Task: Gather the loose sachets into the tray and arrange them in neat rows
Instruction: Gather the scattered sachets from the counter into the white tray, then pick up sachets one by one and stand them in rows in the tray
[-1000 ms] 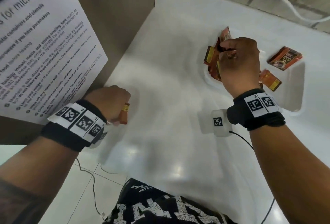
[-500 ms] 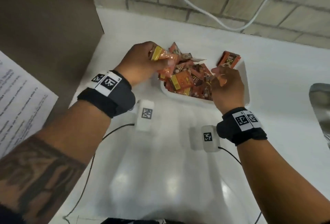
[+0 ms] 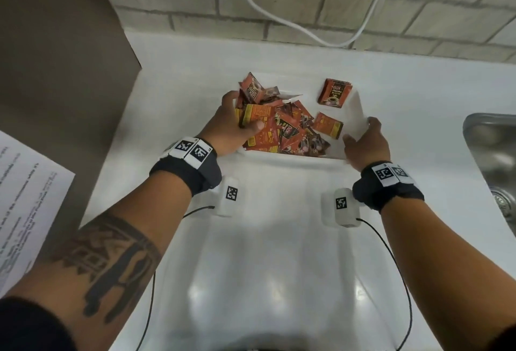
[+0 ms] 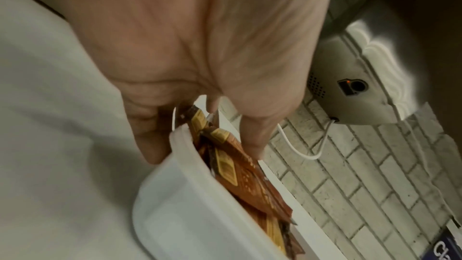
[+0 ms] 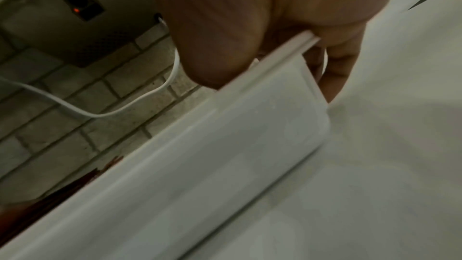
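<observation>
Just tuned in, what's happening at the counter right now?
A person grips a white tray at both ends: the left hand at its left end, thumb on the heaped sachets, the right hand around the right corner. The sachets lie jumbled, not in rows. One sachet sits apart at the far right.

The head view is bright and sharp, with glare patches on the glossy counter (image 3: pixel 268 280) and bowed edges. Both wrist views are dim, grainy and motion-blurred.

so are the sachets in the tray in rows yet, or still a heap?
Still a heap: sachets overlap at mixed angles in the tray; one leans on its far rim.
</observation>
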`<control>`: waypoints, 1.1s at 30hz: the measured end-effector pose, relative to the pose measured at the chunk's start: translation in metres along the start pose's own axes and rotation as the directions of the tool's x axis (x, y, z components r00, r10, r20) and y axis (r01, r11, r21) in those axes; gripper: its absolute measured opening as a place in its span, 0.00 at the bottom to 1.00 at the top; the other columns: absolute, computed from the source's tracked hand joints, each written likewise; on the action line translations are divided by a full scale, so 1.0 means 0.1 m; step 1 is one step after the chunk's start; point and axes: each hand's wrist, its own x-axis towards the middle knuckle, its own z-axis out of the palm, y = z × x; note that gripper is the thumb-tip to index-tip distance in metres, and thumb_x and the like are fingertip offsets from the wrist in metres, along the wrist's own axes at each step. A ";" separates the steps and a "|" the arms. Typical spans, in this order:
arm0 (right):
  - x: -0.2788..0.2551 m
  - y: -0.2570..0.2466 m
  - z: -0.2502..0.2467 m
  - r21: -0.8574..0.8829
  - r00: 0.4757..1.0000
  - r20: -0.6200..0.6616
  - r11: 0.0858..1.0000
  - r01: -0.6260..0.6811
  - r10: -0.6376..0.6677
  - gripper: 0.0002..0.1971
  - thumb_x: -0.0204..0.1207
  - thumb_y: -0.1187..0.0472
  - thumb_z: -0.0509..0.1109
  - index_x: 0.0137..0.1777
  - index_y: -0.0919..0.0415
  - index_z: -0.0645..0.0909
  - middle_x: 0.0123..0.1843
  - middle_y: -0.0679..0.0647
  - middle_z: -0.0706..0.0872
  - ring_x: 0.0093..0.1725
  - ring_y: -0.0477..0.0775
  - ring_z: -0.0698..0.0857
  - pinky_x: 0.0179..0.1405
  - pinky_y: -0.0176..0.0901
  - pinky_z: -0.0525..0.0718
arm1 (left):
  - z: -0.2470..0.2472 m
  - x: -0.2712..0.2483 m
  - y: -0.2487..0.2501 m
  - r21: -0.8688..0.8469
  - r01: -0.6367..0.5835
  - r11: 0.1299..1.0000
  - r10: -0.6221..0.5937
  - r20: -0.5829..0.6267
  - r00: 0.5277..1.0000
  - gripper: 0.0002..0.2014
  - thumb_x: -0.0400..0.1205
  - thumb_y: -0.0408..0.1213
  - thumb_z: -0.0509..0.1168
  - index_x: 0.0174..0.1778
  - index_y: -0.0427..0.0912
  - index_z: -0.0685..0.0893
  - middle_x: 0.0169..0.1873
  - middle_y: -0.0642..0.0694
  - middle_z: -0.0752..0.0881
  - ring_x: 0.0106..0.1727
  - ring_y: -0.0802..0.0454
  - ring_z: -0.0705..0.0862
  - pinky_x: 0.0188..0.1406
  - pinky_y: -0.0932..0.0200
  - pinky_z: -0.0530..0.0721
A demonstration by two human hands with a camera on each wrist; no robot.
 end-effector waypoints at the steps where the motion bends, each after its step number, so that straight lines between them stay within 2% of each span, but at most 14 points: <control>1: -0.03 0.00 0.02 0.002 1.000 0.004 1.000 0.021 -0.021 0.28 0.82 0.63 0.67 0.80 0.59 0.62 0.72 0.63 0.80 0.69 0.69 0.81 0.65 0.55 0.80 | -0.01 -0.01 -0.04 -0.008 0.006 1.000 -0.006 -0.026 1.000 0.43 0.81 0.56 0.71 0.85 0.50 0.52 0.77 0.41 0.75 0.72 0.41 0.80 0.69 0.49 0.79; 4: -0.14 -0.03 0.11 0.016 0.996 0.020 0.996 0.084 -0.084 0.27 0.82 0.66 0.66 0.79 0.60 0.63 0.72 0.63 0.80 0.68 0.69 0.81 0.63 0.54 0.79 | -0.07 -0.10 -0.21 -0.067 0.041 0.997 -0.047 -0.092 0.995 0.43 0.81 0.59 0.70 0.85 0.52 0.53 0.78 0.40 0.74 0.74 0.41 0.78 0.73 0.44 0.79; 7: -0.28 -0.05 0.23 0.061 0.987 0.023 0.986 0.157 -0.158 0.27 0.81 0.66 0.66 0.78 0.61 0.64 0.71 0.62 0.81 0.67 0.68 0.81 0.60 0.50 0.78 | -0.15 -0.27 -0.42 -0.118 0.028 0.993 -0.047 -0.160 0.986 0.42 0.80 0.61 0.69 0.85 0.54 0.54 0.79 0.41 0.72 0.75 0.43 0.78 0.72 0.41 0.81; 12: -0.55 -0.10 0.47 0.126 0.968 0.035 0.962 0.242 -0.248 0.29 0.80 0.66 0.68 0.80 0.61 0.64 0.71 0.61 0.80 0.67 0.66 0.81 0.60 0.45 0.76 | -0.24 -0.58 -0.75 -0.190 -0.008 0.982 -0.050 -0.300 0.953 0.34 0.84 0.60 0.64 0.84 0.59 0.57 0.72 0.41 0.77 0.68 0.43 0.83 0.65 0.45 0.84; 15: -0.73 -0.14 0.63 0.137 0.960 0.035 0.953 0.272 -0.279 0.31 0.79 0.65 0.69 0.81 0.62 0.63 0.73 0.61 0.79 0.69 0.65 0.81 0.64 0.48 0.78 | -0.32 -0.73 -0.89 -0.280 -0.023 0.960 -0.085 -0.370 0.925 0.31 0.86 0.57 0.63 0.82 0.62 0.57 0.66 0.41 0.80 0.62 0.45 0.86 0.59 0.49 0.86; 18: -0.89 -0.18 0.76 0.145 0.956 0.034 0.948 0.282 -0.290 0.32 0.80 0.64 0.70 0.81 0.62 0.62 0.74 0.61 0.77 0.70 0.65 0.80 0.67 0.51 0.79 | -0.40 -0.85 -1.03 -0.352 -0.039 0.935 -0.110 -0.395 0.912 0.29 0.86 0.57 0.63 0.81 0.67 0.58 0.66 0.40 0.81 0.60 0.46 0.87 0.51 0.55 0.87; 21: -1.03 -0.19 0.87 0.146 0.961 0.030 0.953 0.267 -0.274 0.33 0.80 0.62 0.71 0.82 0.61 0.61 0.76 0.60 0.75 0.71 0.64 0.80 0.69 0.56 0.81 | -0.47 -0.93 -1.13 -0.353 -0.043 0.934 -0.110 -0.400 0.910 0.28 0.85 0.60 0.62 0.80 0.70 0.60 0.69 0.42 0.80 0.64 0.46 0.86 0.56 0.50 0.88; 24: -1.11 -0.16 0.91 0.156 0.964 0.032 0.954 0.256 -0.264 0.34 0.80 0.61 0.71 0.83 0.60 0.60 0.77 0.58 0.74 0.72 0.63 0.79 0.70 0.58 0.81 | -0.52 -0.96 -1.17 -0.326 -0.047 0.944 -0.091 -0.395 0.914 0.28 0.83 0.64 0.61 0.78 0.73 0.62 0.73 0.45 0.76 0.69 0.46 0.82 0.64 0.39 0.86; 25: -1.12 -0.17 0.90 0.154 0.964 0.020 0.953 0.259 -0.265 0.34 0.80 0.60 0.71 0.82 0.60 0.61 0.77 0.59 0.74 0.72 0.63 0.78 0.71 0.60 0.80 | -0.53 -0.97 -1.17 -0.311 -0.049 0.949 -0.081 -0.390 0.917 0.28 0.83 0.64 0.61 0.79 0.73 0.61 0.75 0.46 0.73 0.72 0.46 0.80 0.66 0.38 0.85; 27: -1.14 -0.22 0.87 0.073 0.950 -0.056 0.948 0.311 -0.307 0.33 0.79 0.57 0.72 0.81 0.61 0.64 0.76 0.60 0.72 0.74 0.63 0.74 0.73 0.64 0.76 | -0.52 -0.99 -1.13 -0.260 -0.086 0.962 -0.022 -0.385 0.922 0.30 0.86 0.59 0.60 0.84 0.67 0.58 0.79 0.45 0.65 0.75 0.50 0.75 0.69 0.43 0.82; 29: -1.18 -0.31 0.84 -0.031 0.900 -0.119 0.907 0.419 -0.420 0.32 0.79 0.50 0.70 0.80 0.60 0.66 0.77 0.59 0.71 0.77 0.62 0.70 0.72 0.63 0.70 | -0.51 -1.00 -1.11 -0.144 -0.123 0.982 0.063 -0.364 0.929 0.33 0.87 0.56 0.58 0.88 0.59 0.55 0.82 0.46 0.59 0.78 0.52 0.69 0.75 0.45 0.76; 31: -1.19 -0.42 0.86 -0.093 0.830 -0.077 0.832 0.546 -0.553 0.30 0.80 0.41 0.64 0.77 0.58 0.70 0.76 0.58 0.74 0.76 0.59 0.72 0.70 0.60 0.71 | -0.49 -1.00 -1.07 0.016 -0.125 0.992 0.124 -0.299 0.946 0.36 0.85 0.62 0.55 0.88 0.61 0.50 0.85 0.50 0.54 0.83 0.48 0.64 0.79 0.39 0.72; 33: -1.17 -0.47 0.93 -0.108 0.782 0.013 0.777 0.620 -0.623 0.32 0.79 0.36 0.57 0.74 0.58 0.75 0.73 0.57 0.77 0.72 0.60 0.76 0.68 0.58 0.77 | -0.47 -1.00 -1.03 0.167 -0.092 0.982 0.134 -0.260 0.956 0.38 0.83 0.68 0.51 0.88 0.64 0.47 0.87 0.52 0.50 0.86 0.44 0.59 0.78 0.34 0.72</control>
